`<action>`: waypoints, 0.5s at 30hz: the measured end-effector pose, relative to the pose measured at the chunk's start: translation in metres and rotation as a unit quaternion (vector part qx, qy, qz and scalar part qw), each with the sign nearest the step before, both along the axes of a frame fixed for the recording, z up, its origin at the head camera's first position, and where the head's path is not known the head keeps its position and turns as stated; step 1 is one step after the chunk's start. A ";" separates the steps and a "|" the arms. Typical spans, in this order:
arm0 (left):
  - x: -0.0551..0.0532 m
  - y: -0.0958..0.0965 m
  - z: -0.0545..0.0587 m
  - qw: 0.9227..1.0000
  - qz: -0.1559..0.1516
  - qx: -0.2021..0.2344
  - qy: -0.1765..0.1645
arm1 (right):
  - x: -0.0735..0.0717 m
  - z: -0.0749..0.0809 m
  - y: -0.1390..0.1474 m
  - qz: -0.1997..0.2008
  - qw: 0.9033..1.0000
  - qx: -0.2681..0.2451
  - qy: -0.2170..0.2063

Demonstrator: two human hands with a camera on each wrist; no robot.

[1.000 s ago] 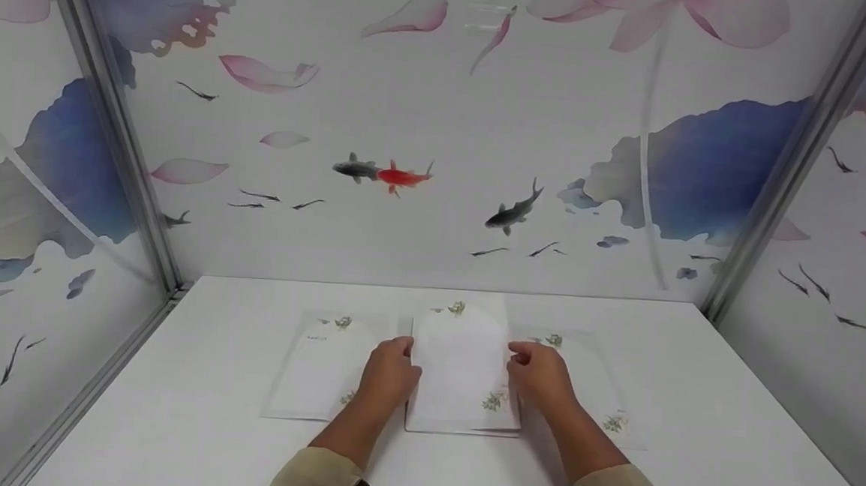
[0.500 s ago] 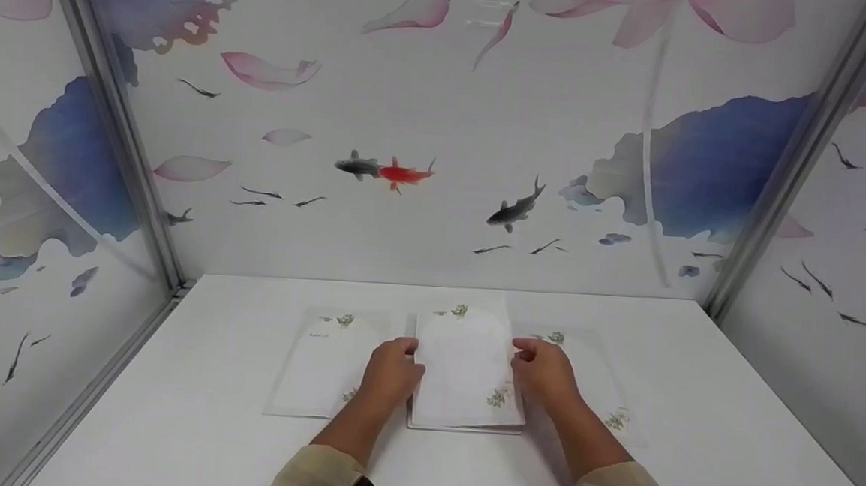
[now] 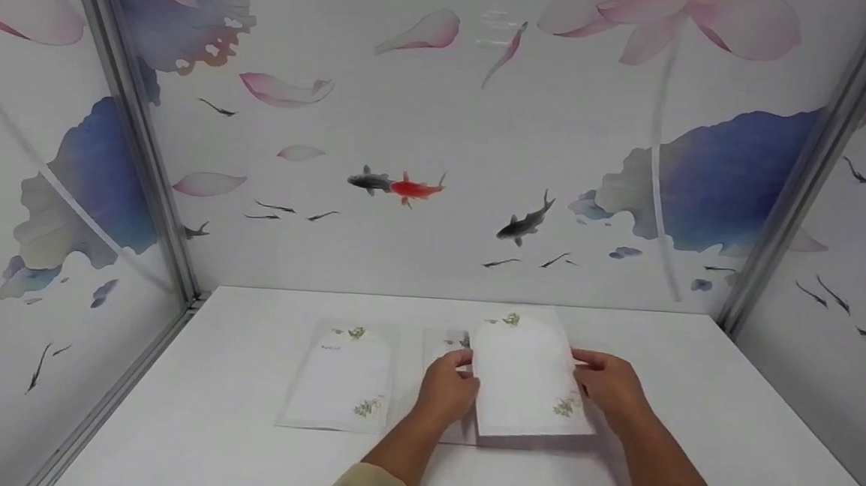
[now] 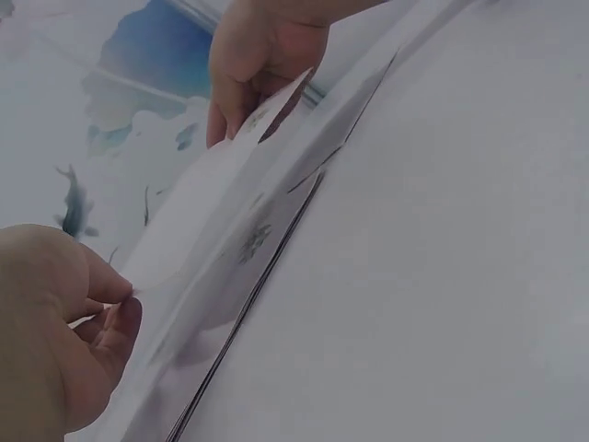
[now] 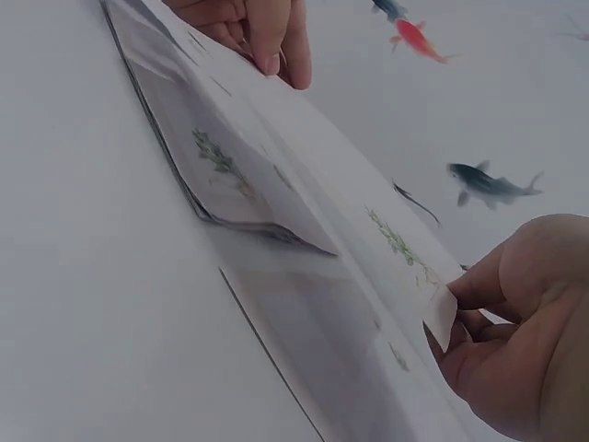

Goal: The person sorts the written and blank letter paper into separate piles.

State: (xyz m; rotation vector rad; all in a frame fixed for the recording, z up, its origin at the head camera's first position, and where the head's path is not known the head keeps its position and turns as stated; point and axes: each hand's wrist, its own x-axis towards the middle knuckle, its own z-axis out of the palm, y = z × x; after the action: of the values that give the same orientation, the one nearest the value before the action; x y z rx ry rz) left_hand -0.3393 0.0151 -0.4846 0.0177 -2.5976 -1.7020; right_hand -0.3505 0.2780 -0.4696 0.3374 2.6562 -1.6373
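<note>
A white sheet of paper (image 3: 526,384) with small green plant prints is held above the table by its two side edges. My left hand (image 3: 450,387) pinches the left edge between thumb and fingers, as the left wrist view also shows. On the opposite edge my right hand (image 3: 612,389) pinches the paper, which bends up at that point in the right wrist view. Beneath lies a stack of similar sheets (image 5: 221,166), its corners slightly raised. To the right of the stack is another flat printed sheet (image 5: 304,322), mostly covered by the lifted one in the head view.
Left of the hands a printed sheet (image 3: 334,387) with a short line of writing lies flat on the white table (image 3: 238,351). White panels with fish and lotus pictures (image 3: 402,264) enclose the back and sides, joined by metal posts (image 3: 790,175).
Both hands have moved right with the top sheet, lifting it off the middle stack and over the right-hand sheet. The left sheet is now uncovered by my left arm. The head view has shifted slightly.
</note>
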 end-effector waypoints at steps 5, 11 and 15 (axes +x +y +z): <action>0.008 0.029 0.000 1.000 -0.005 0.018 -0.006 | 0.005 -0.002 0.032 -0.006 1.000 0.004 -0.021; 0.021 0.064 0.001 0.998 -0.026 0.048 -0.038 | 0.010 -0.002 0.069 -0.009 0.999 0.002 -0.040; 0.026 0.077 0.003 0.997 -0.032 0.054 -0.044 | 0.010 -0.002 0.088 -0.011 0.999 -0.003 -0.044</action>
State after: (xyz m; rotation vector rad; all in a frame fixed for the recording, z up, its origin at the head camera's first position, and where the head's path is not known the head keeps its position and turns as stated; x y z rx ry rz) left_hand -0.3135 0.0924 -0.4816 0.0124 -2.5897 -1.9045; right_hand -0.3400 0.3665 -0.4713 0.4297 2.5916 -1.5964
